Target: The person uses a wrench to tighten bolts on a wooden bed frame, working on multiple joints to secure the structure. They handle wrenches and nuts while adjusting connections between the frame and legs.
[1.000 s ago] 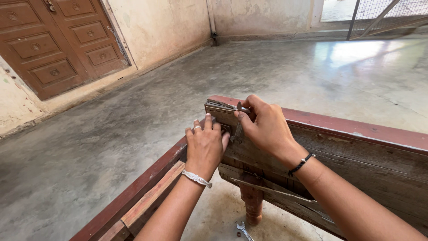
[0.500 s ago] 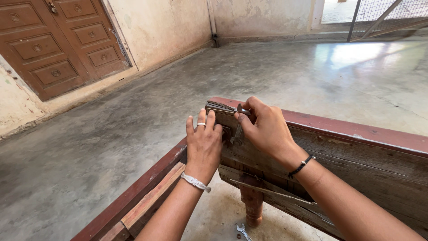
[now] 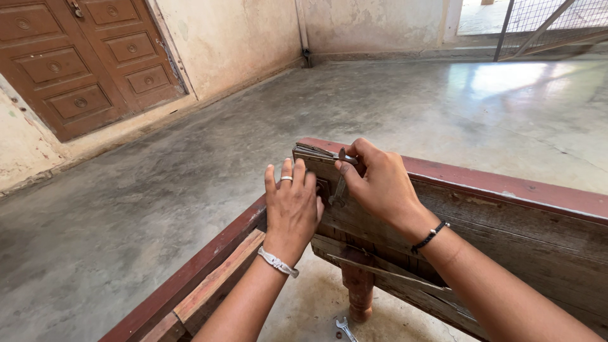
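We've got both hands up at the corner of the worn red-painted wooden bed frame [image 3: 506, 209]. Our left hand [image 3: 291, 206] lies flat against the inside of that corner, fingers stretched out and together, gripping nothing. Our right hand [image 3: 380, 183] is curled over the top edge of the frame, fingers and thumb pinched around a small steel wrench [image 3: 341, 180] that hangs down the inner face right at the corner joint. Below the corner stands the frame's turned wooden leg [image 3: 358, 291], and another small metal spanner [image 3: 345, 329] lies on the grey concrete floor [image 3: 158, 209] just beside that leg.
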